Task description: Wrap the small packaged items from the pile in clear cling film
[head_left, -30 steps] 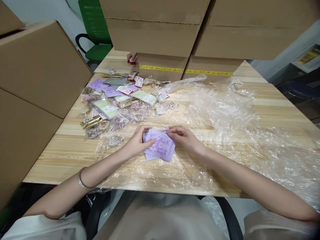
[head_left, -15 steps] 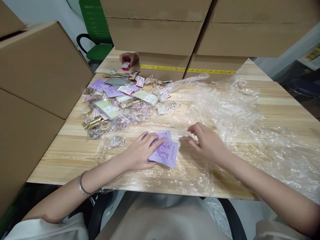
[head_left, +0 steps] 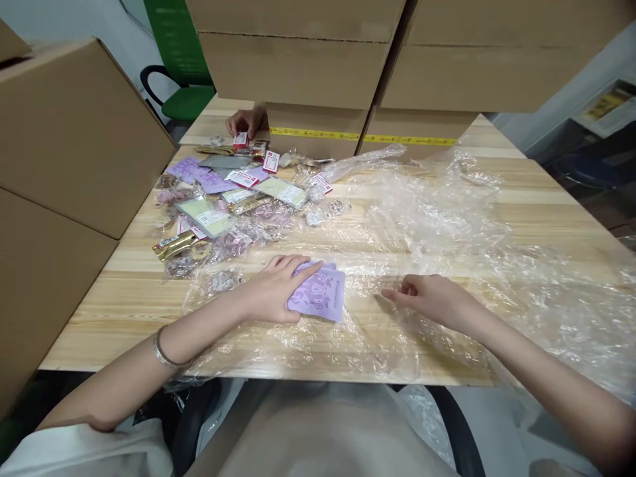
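Purple packets (head_left: 320,296) lie under the left hand (head_left: 271,289), fingers flat together; right hand (head_left: 434,301), loosely curled, rests on clear film (head_left: 447,218) to their right.

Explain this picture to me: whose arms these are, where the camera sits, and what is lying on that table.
The camera sits on a person's head, looking down at their own bare arms. The left hand lies flat on a small stack of purple packets. The right hand rests beside it on crinkled clear plastic sheeting, holding nothing that I can see. Both lie on a wooden table. Farther back sits a pile of small packets, ringed by cardboard boxes. Another person's hand at the far edge touches a small red and white packet.
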A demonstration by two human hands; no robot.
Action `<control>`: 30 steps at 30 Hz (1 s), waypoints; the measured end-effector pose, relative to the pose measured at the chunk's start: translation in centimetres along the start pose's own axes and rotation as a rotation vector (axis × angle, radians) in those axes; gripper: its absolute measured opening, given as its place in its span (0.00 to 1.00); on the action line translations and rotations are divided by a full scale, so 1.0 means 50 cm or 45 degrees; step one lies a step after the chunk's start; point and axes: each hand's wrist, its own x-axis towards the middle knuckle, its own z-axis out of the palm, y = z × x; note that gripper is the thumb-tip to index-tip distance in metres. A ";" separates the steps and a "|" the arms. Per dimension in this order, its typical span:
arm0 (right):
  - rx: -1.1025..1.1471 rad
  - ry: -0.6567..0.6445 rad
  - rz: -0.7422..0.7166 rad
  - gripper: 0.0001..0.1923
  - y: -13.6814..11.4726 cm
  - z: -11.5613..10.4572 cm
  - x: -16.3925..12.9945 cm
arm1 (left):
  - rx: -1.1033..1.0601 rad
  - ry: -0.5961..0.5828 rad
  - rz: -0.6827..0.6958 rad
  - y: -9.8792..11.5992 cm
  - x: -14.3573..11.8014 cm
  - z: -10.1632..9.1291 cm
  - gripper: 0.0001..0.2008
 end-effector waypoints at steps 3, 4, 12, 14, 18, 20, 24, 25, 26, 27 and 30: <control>0.008 0.045 -0.066 0.20 0.010 -0.001 0.010 | -0.044 -0.011 -0.037 -0.008 -0.005 -0.006 0.48; 0.013 0.077 -0.096 0.19 0.018 -0.003 0.013 | -0.052 -0.018 -0.055 -0.011 -0.008 -0.009 0.47; -0.091 0.354 -0.148 0.17 0.068 -0.022 0.023 | -0.075 -0.020 -0.163 -0.024 -0.023 -0.013 0.47; -0.158 0.600 -0.113 0.18 0.051 -0.015 0.008 | -0.074 -0.013 -0.150 -0.026 -0.015 -0.010 0.47; -0.354 0.864 -0.736 0.27 -0.015 0.023 -0.049 | -0.086 0.000 -0.138 -0.022 0.010 -0.014 0.50; -0.423 0.623 -1.223 0.29 -0.047 0.054 -0.072 | -0.077 0.022 -0.148 -0.017 0.023 -0.020 0.51; -0.561 0.498 -1.466 0.33 -0.083 0.117 -0.071 | -0.043 0.052 -0.157 -0.017 0.045 -0.023 0.51; -0.599 0.568 -1.473 0.31 -0.087 0.127 -0.064 | -0.031 0.039 -0.152 -0.020 0.049 -0.022 0.51; -0.634 0.642 -1.490 0.29 -0.090 0.135 -0.057 | -0.021 0.014 -0.145 -0.023 0.051 -0.021 0.50; -0.654 0.712 -1.521 0.26 -0.093 0.138 -0.052 | -0.013 -0.016 -0.135 -0.026 0.052 -0.020 0.50; -0.550 0.792 -1.570 0.18 -0.100 0.129 -0.049 | -0.012 -0.055 -0.093 -0.023 0.043 -0.029 0.51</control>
